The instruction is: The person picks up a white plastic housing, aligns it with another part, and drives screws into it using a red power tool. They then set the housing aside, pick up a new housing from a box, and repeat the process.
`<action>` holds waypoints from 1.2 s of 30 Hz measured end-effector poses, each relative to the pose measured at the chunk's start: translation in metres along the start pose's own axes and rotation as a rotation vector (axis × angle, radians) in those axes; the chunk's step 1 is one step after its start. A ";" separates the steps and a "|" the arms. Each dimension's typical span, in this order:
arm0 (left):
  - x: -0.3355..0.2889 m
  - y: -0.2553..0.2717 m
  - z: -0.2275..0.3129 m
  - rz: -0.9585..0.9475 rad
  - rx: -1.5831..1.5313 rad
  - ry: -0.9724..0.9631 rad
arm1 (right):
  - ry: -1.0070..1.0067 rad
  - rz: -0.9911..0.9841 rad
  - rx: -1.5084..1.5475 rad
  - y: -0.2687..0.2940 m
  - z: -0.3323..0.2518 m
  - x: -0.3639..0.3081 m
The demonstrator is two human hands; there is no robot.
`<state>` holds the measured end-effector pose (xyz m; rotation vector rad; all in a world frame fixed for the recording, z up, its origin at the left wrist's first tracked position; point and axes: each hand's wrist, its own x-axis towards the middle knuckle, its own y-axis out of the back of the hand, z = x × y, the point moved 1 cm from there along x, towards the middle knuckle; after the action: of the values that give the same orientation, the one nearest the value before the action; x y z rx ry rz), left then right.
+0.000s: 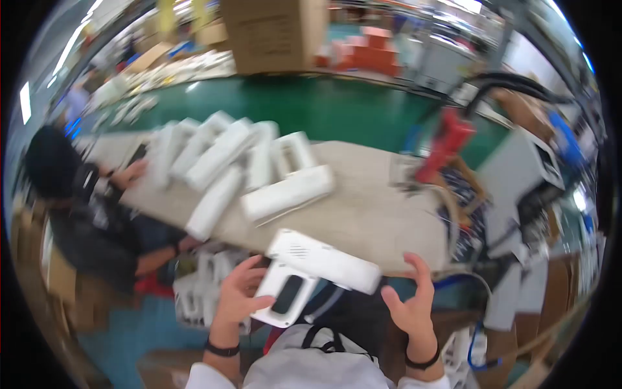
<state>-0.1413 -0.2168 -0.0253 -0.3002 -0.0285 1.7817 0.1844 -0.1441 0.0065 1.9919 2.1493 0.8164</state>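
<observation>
A white plastic housing (324, 261) is held out in front of me, tilted, with a small slotted grille on its long body. A handle part with a dark oval opening (288, 295) sticks out below. My left hand (243, 292) grips the handle part at its left edge, the thumb over its face and the fingers partly hidden behind. Beside the housing's right end is my right hand (413, 301), open with thumb and fingers apart, not visibly touching it. Several similar white housings (288, 194) lie in a loose pile on the table (363, 194) beyond.
A co-worker in dark clothes (97, 214) works at the table's left, one hand near the pile. A red power tool (447, 144) with black hoses hangs at the right, beside a grey machine (515, 175). A big cardboard box (275, 35) stands at the far side.
</observation>
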 end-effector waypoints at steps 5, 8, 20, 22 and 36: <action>-0.017 -0.002 -0.025 -0.311 -0.043 0.069 | -0.533 -0.178 0.802 -0.019 0.037 -0.051; -0.029 -0.011 -0.042 -0.414 0.001 0.027 | -0.547 -0.320 0.766 0.004 0.064 -0.069; -0.024 -0.048 -0.071 -0.720 -0.071 0.207 | -0.743 0.330 0.602 0.098 0.108 -0.202; -0.018 -0.044 -0.079 -0.674 -0.003 0.262 | -0.740 0.386 0.626 0.119 0.112 -0.234; -0.018 -0.013 -0.170 -0.330 0.047 0.409 | -0.862 0.892 0.819 0.162 0.057 -0.405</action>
<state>-0.0883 -0.2552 -0.1836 -0.5863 0.2421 1.3672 0.4107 -0.5109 -0.0838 2.8733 1.0782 -0.9739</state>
